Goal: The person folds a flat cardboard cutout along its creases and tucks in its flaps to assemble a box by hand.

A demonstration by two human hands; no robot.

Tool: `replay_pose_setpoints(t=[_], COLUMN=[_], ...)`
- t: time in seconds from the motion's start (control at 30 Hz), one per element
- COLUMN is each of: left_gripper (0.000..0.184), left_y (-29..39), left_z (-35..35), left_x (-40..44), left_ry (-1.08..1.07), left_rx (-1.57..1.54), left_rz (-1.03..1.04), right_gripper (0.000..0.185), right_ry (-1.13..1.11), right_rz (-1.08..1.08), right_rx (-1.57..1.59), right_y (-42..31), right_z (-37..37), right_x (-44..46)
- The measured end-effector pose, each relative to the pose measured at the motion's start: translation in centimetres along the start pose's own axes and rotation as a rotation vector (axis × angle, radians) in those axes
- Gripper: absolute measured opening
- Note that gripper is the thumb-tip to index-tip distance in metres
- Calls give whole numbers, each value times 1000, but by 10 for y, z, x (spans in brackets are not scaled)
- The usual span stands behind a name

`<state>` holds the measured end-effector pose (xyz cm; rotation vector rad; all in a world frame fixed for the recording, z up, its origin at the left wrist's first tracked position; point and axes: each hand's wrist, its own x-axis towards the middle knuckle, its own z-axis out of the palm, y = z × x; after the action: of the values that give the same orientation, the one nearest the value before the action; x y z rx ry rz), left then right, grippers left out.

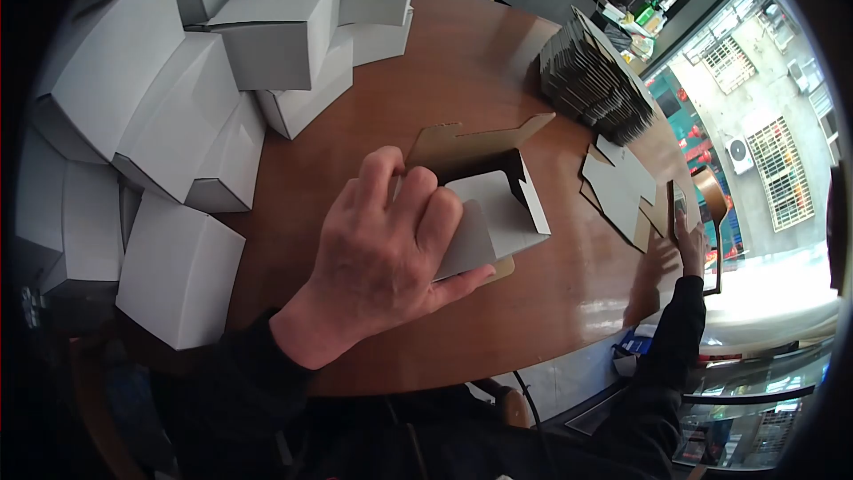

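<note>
In the middle of the head view, my left hand [378, 240] is closed around a small white cardboard box [498, 213]. The box is partly folded and its brown-lined flap [475, 144] stands up at the far side. Fingers of this hand are bent over the near wall, and the thumb stretches along the lower edge. Far to the right, at the table's edge, my right hand [693, 247] has its fingers on a flat dark-edged thing that looks like a phone [678, 202]. Its grip is small and partly hidden.
Folded white boxes [275, 18] are piled on the left of the brown table [444, 62]. A tall stack of flat cardboard blanks [595, 76] stands at the back right. A few loose blanks [619, 182] lie nearer. A window [755, 142] borders the right side.
</note>
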<state>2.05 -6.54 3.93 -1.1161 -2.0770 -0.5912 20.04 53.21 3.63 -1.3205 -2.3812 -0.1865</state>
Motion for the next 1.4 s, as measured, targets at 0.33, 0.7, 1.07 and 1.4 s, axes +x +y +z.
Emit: replay_pose_setpoints(t=[0.33, 0.7, 1.07, 1.4], left_gripper=[54, 54, 55, 65], left_y=[-1, 1, -1, -1], left_z=[1, 0, -1, 1], left_x=[0, 0, -1, -1], left_ry=[16, -4, -12, -8], left_rx=[-28, -58, -53, -49], left_rz=[-4, -10, -23, 1], right_gripper=[89, 77, 86, 71], right_ry=[-231, -458, 0, -121], right_rz=[191, 185, 16, 79], right_rx=[187, 283, 175, 264], right_y=[4, 26, -4, 21], right_z=[10, 19, 18, 13], right_x=[18, 43, -10, -8])
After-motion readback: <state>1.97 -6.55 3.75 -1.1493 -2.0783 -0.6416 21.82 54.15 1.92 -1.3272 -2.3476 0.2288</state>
